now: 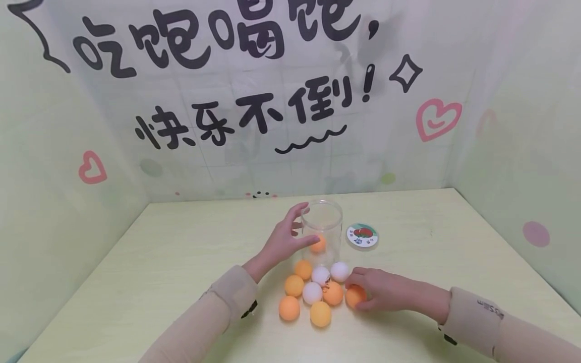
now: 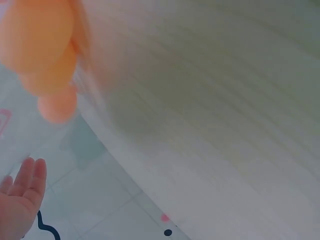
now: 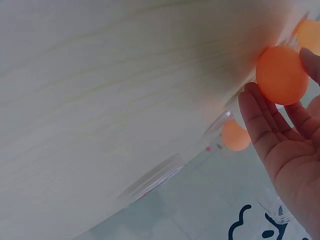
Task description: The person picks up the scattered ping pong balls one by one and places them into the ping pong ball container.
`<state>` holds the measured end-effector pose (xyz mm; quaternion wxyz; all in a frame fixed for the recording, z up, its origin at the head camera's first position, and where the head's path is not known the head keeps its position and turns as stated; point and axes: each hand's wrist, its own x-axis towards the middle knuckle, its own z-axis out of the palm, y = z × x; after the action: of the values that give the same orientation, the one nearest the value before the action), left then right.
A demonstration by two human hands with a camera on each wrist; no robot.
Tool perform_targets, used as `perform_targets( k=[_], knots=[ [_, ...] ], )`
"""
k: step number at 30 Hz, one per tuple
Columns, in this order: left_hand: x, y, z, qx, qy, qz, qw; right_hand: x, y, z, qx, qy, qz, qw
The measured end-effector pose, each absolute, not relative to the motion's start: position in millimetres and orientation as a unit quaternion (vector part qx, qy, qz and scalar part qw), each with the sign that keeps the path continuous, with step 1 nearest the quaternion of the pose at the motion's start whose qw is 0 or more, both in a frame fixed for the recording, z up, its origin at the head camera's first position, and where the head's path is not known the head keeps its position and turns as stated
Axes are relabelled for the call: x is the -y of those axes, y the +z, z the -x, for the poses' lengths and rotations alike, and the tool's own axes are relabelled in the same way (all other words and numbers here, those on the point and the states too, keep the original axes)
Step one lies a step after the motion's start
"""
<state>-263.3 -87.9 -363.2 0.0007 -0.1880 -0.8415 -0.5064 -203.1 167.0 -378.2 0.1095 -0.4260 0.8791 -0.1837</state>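
Observation:
My left hand (image 1: pixel 283 239) grips the upper left side of a clear jar (image 1: pixel 333 229), thumb across its front and fingers behind. The jar stands upright and lidless, with an orange ping-pong ball (image 1: pixel 320 245) showing through its wall. To the right and nearer, my right hand (image 1: pixel 381 288) holds another orange ping-pong ball (image 1: pixel 355 297) between thumb and fingers; the right wrist view shows this ball (image 3: pixel 281 75) close up. Several orange and white ping-pong balls lie before the jar, among them a white ball (image 1: pixel 340 271) and a yellow-orange ball (image 1: pixel 320 314).
Right of the jar lies a round lid (image 1: pixel 362 235) with a red and green picture. The pale wooden table (image 1: pixel 181 252) meets a printed curtain (image 1: pixel 254 166) behind and at both sides. In the left wrist view, balls (image 2: pixel 37 37) fill the upper left corner.

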Motion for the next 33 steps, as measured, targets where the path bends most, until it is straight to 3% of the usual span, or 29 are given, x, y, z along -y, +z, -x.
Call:
perform_targets(
  k=[5, 25, 33],
  knots=[
    [88, -364, 264, 0.841, -0.507, 0.189, 0.002, -168, -374, 205, -0.885, -0.186, 0.412, 0.114],
    [88, -366, 265, 0.839, -0.508, 0.196, 0.008, -174, -325, 222, -0.873, -0.151, 0.463, 0.012],
    [90, -368, 267, 0.84, -0.507, 0.194, 0.008, -173, -294, 228, -0.889, -0.147, 0.433, 0.013]
  ],
)
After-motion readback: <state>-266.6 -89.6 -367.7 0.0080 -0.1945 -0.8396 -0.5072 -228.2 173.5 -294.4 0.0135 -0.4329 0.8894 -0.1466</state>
